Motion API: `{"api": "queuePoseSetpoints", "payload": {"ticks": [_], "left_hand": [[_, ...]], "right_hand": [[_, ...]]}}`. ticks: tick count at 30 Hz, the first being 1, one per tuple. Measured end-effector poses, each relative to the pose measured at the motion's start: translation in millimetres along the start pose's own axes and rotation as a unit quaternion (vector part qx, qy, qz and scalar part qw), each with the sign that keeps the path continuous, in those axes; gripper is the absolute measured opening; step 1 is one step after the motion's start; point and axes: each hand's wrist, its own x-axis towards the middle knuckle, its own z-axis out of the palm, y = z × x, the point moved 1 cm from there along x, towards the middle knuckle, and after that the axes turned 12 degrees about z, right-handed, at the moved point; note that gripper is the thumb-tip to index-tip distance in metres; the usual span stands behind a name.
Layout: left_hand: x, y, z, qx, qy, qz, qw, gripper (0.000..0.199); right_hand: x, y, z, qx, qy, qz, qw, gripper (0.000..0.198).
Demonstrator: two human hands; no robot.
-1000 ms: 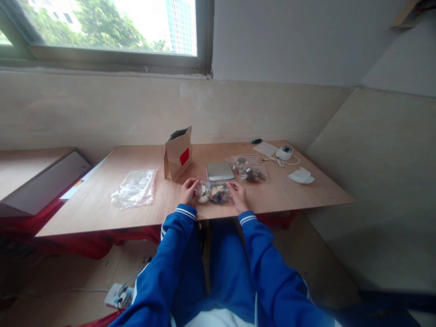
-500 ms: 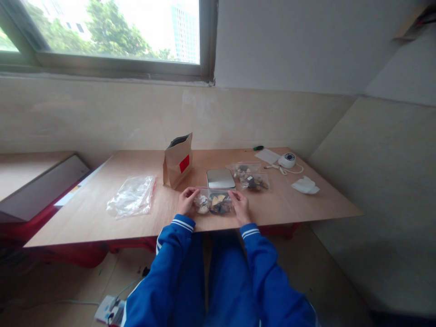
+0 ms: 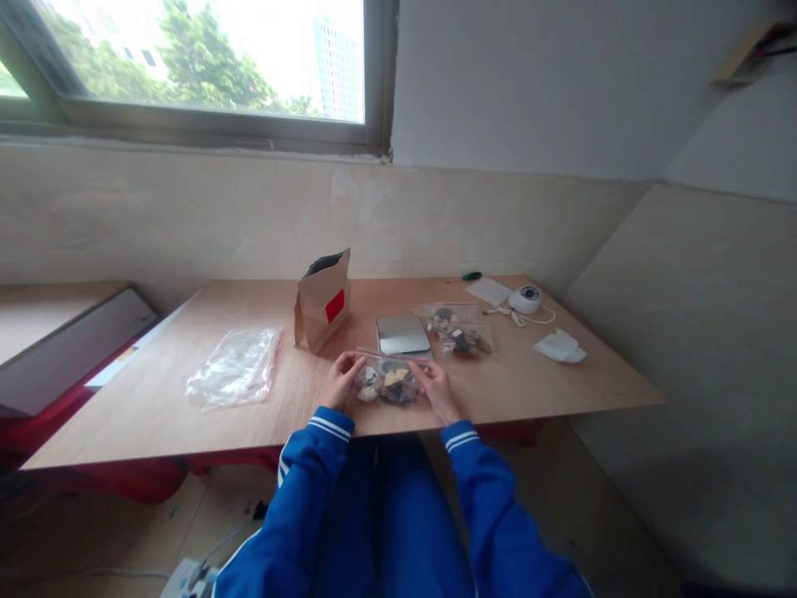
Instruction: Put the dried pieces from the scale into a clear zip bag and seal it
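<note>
Both hands pinch the filled zip bag at the table's six o'clock edge: left hand and right hand should press evenly along the seal

A plywood table carries a paper bag, scale, and plastic bags.

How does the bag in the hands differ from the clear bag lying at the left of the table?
The held bag is filled with dark and pale pieces; the left bag looks empty and crumpled. The held bag is gripped at both ends by the left hand and right hand near the table's front edge; the left bag lies untouched. The held bag looks smaller. Both are clear plastic.
</note>
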Motion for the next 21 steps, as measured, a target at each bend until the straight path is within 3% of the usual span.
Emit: {"api": "queuePoseSetpoints", "payload": {"ticks": [6, 14, 21], "left_hand": [[1, -4, -3, -0.004, 0.022, -0.012, 1.0, 0.04], [0, -2, -7, 0.033, 0.001, -0.016, 0.999, 0.033], [-3, 7, -3, 0.03, 0.004, -0.033, 0.999, 0.03]], "right_hand": [[-1, 0, 1, 0.024, 0.019, -0.019, 0.999, 0.038], [2, 1, -1, -0.03, 0.04, -0.06, 0.997, 0.033], [4, 5, -2, -0.016, 0.042, -0.057, 0.997, 0.029]]}}
